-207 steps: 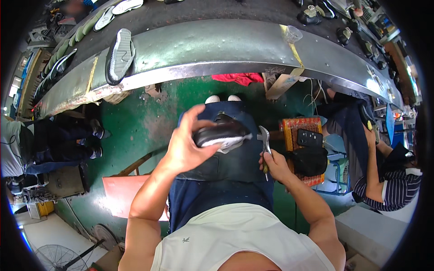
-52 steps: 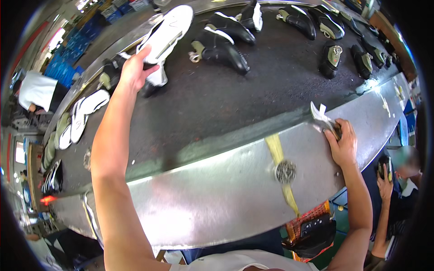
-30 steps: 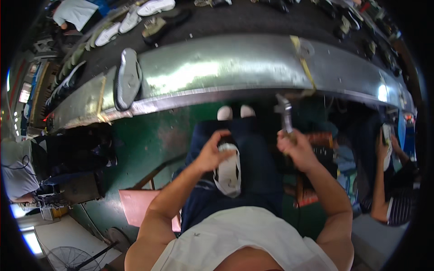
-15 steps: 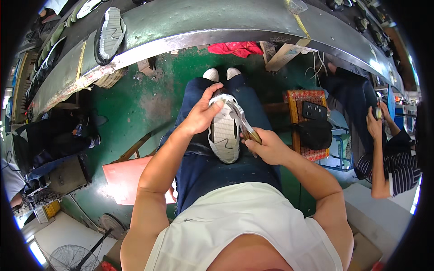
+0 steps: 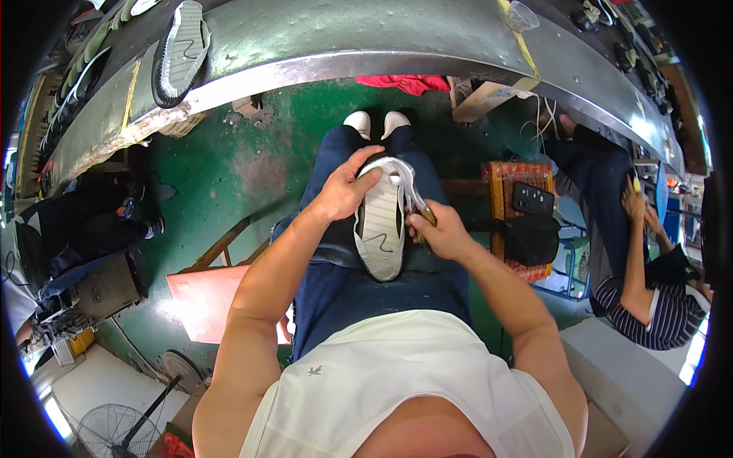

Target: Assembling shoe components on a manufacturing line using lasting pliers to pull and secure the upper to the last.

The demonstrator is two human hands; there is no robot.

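Green-painted concrete floor [image 5: 229,175], scuffed and stained, lay beneath the seated person, with the curved metal edge of a conveyor tabletop [image 5: 366,46] running across the top of the view and a dark shoe with a pale ribbed sole [image 5: 179,53] lying on it at the left. The white shoe [image 5: 382,217] rested sole-up along the person's lap, on the dark blue trousers, toe end pointing away toward the white-socked feet. The left hand [image 5: 347,191] was closed over the toe end, fingers curled across the sole rim, steadying it. The right hand [image 5: 439,233] was clenched around a small hand tool [image 5: 418,210] with a brownish handle, its working end set against the right edge of the sole; the tip itself was too small to make out. The chief risk was judged to be a slip of the tool: it worked close to the left fingers and directly above the thigh, so a sudden release at the sole edge could carry it into either. The shoe had no support but the lap and one hand, so it could roll or slide off to the floor if the grip loosened. Excess force could also gouge the white sole. A second person in a striped top [image 5: 649,305] sat near on the right, and a patterned stool [image 5: 519,214] bearing a dark phone and a black pouch stood just beside the right knee, within reach of a jolted elbow.
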